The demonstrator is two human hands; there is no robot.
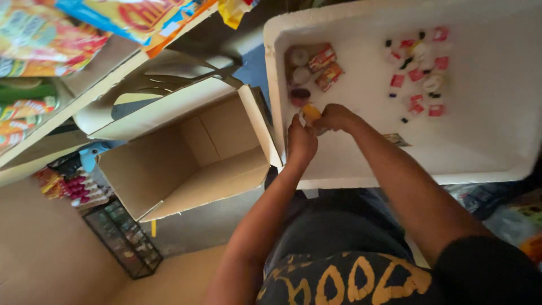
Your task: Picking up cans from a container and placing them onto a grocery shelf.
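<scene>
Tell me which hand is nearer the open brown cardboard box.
Left. The left hand sits just past the open brown cardboard box, near its flap edge; the right hand is farther over the white foam tray.

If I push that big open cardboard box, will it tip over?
Probably slides rather than tips: the cardboard box already lies on its side and looks empty, so likely light. Its open flaps look thin and would likely bend.
</scene>
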